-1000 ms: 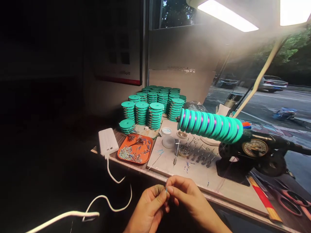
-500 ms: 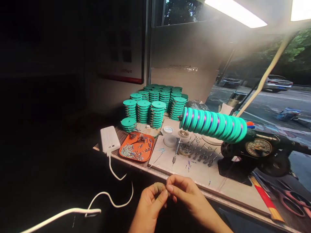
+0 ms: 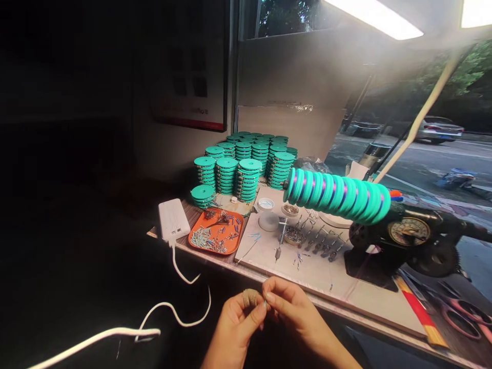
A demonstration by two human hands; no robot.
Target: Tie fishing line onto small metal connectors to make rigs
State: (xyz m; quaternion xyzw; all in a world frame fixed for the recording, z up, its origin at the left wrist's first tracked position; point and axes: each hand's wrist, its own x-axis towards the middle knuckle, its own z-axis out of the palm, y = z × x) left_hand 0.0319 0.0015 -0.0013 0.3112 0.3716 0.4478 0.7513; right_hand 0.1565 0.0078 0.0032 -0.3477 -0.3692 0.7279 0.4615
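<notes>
Just off the table's front edge, my left hand [image 3: 239,319] and my right hand [image 3: 294,310] meet fingertip to fingertip. The left thumb and index finger are closed in a pinch, with tan tape [image 3: 250,297] wrapped round one finger. A tiny pale-blue piece [image 3: 265,303] shows at the left fingertips; its kind is unclear. My right thumb and index finger are pinched together too, and a thin line [image 3: 266,275] rises from them towards the board. The fingers hide most of what they hold.
A winding machine [image 3: 409,233] carries a row of green foam spools [image 3: 338,197] at right. Stacked green spools [image 3: 249,179] stand behind an orange tray [image 3: 196,228] of small parts. On the board [image 3: 253,261] lie weighted rigs [image 3: 279,251]. Scissors [image 3: 461,318] and a white power bank [image 3: 173,220] flank it.
My hands stay almost in place, still pinched together. The pale-blue piece at the left fingertips shows more clearly now. The view has shifted very slightly.
</notes>
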